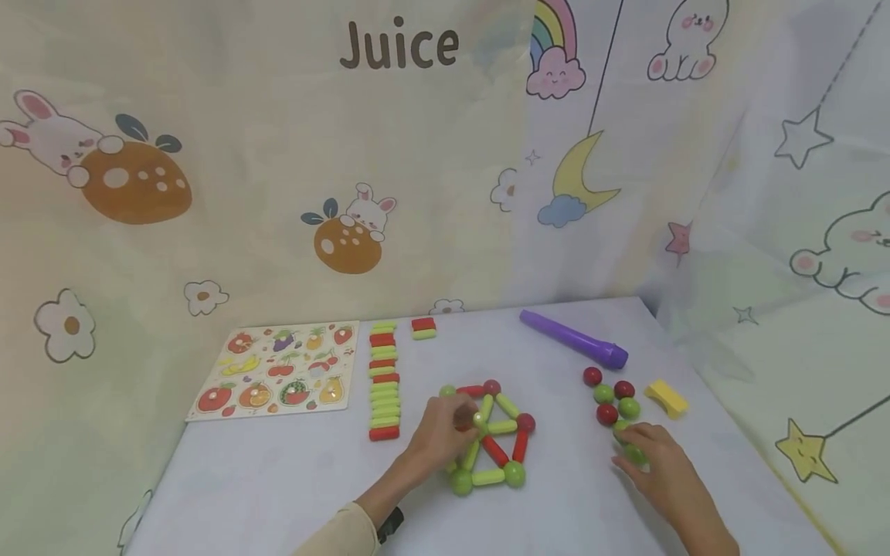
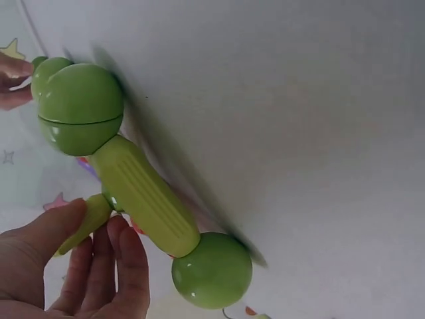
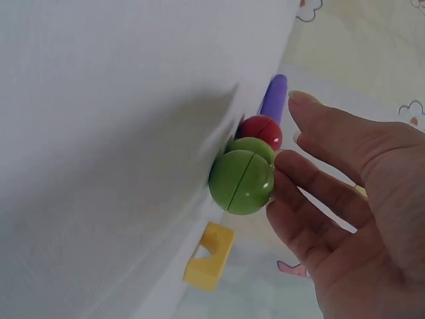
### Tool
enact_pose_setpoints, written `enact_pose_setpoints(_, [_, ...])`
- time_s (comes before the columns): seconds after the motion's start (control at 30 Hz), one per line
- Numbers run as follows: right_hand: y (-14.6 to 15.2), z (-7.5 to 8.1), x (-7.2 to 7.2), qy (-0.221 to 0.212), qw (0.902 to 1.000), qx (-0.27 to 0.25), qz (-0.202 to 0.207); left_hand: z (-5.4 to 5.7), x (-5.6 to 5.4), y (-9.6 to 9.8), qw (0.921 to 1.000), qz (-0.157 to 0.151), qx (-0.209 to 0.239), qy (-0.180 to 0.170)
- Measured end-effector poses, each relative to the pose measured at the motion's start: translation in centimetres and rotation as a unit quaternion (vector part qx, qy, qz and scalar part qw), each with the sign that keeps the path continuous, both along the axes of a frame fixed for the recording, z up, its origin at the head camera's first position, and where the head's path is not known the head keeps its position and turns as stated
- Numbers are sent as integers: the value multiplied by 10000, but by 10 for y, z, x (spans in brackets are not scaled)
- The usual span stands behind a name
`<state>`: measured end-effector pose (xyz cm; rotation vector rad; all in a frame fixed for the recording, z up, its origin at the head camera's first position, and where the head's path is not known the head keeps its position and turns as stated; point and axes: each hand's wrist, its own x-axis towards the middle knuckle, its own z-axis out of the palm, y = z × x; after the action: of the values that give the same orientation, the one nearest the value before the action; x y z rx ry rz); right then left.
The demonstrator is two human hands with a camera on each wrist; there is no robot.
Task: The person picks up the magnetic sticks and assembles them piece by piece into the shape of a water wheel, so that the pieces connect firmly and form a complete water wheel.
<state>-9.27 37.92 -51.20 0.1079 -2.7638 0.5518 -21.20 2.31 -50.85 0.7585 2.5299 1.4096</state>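
My left hand (image 1: 439,432) pinches a light-green rod (image 2: 91,219) between thumb and fingers, over the middle of a flat magnetic frame. This frame (image 1: 489,478) is made of red and light-green rods joined by red and green balls, with spokes toward its centre. The hand covers part of its left side. In the left wrist view, another green rod (image 2: 149,196) links two green balls at the frame's near edge. My right hand (image 1: 664,475) is at the near end of a group of loose red and green balls (image 1: 607,415). Its fingertips touch the nearest green ball (image 3: 242,183), while the thumb stays apart.
A column of red and light-green rods (image 1: 385,386) lies left of the frame, with a few more rods (image 1: 423,330) behind. A fruit puzzle board (image 1: 327,404) lies at the left back. A purple microphone-shaped toy (image 1: 573,338) and yellow arch block (image 1: 667,398) lie at right.
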Motion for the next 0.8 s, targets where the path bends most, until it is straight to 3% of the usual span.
enact_pose_setpoints(0.2, [11, 1, -1, 148, 9993, 280, -181, -2, -2, 1, 9998, 56, 176, -36])
enact_pose_setpoints(0.47, [19, 6, -6, -898, 9946, 129, -495, -1, 0, 0, 9997, 114, 123, 194])
enact_pose_setpoints(0.6, [18, 9, -8, -1192, 9911, 89, -592, -3, 1, -1, 9996, 113, 164, 194])
enact_pose_setpoints(0.73, [8, 19, -9, -875, 9948, 7, -514, -4, 0, 0, 9996, 137, 233, 34])
enact_pose_setpoints(0.8, [-5, 25, -12, -176, 9994, -264, -160, -4, 0, 0, 9996, 146, 236, 23])
